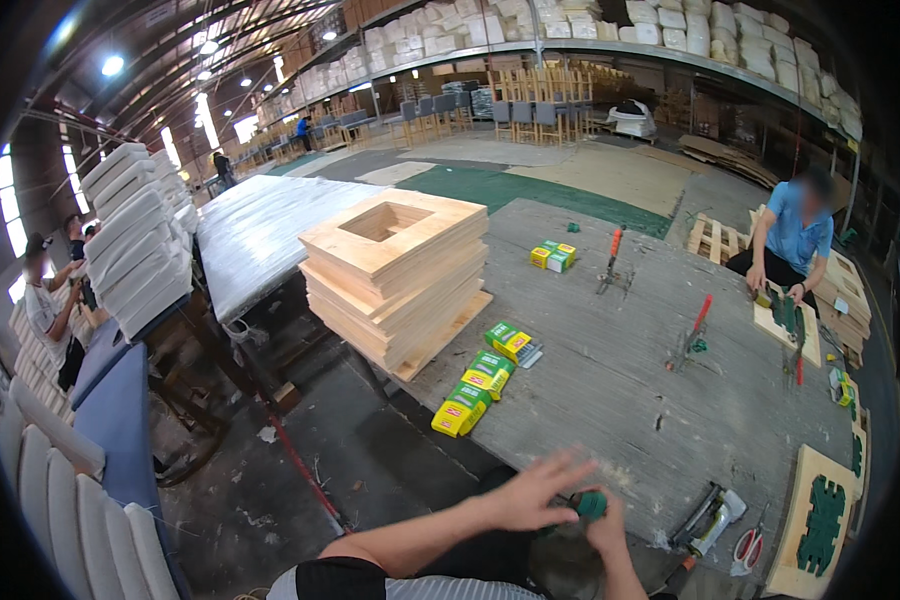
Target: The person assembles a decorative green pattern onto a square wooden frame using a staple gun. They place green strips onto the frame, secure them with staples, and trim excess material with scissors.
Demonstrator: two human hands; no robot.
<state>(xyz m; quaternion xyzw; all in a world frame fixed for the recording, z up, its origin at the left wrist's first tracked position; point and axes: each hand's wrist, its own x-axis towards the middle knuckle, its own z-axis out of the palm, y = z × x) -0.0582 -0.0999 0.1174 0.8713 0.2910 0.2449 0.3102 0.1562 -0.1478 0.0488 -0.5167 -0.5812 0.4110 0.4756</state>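
Observation:
Close to my body, at the near edge of the grey worktable (580,380), my right hand (607,528) is closed round a small dark green bundle (591,504), whose exact kind I cannot make out. Beside it, my left hand (542,492) has its fingers stretched out and smeared by motion, with the palm side near the bundle. To the right lie a staple gun (715,522) and scissors (748,545) with red handles. A pale wooden board (838,470) carrying woven dark green strips (823,525) rests at the right edge.
A stack of square wooden frames (395,270) stands at the table's left corner. Yellow-green boxes (485,375) lie beside it. Two red-handled tools (695,330) stand on the tabletop. Across the right side, a person in blue (800,235) handles another board. White cushions (135,235) are piled left.

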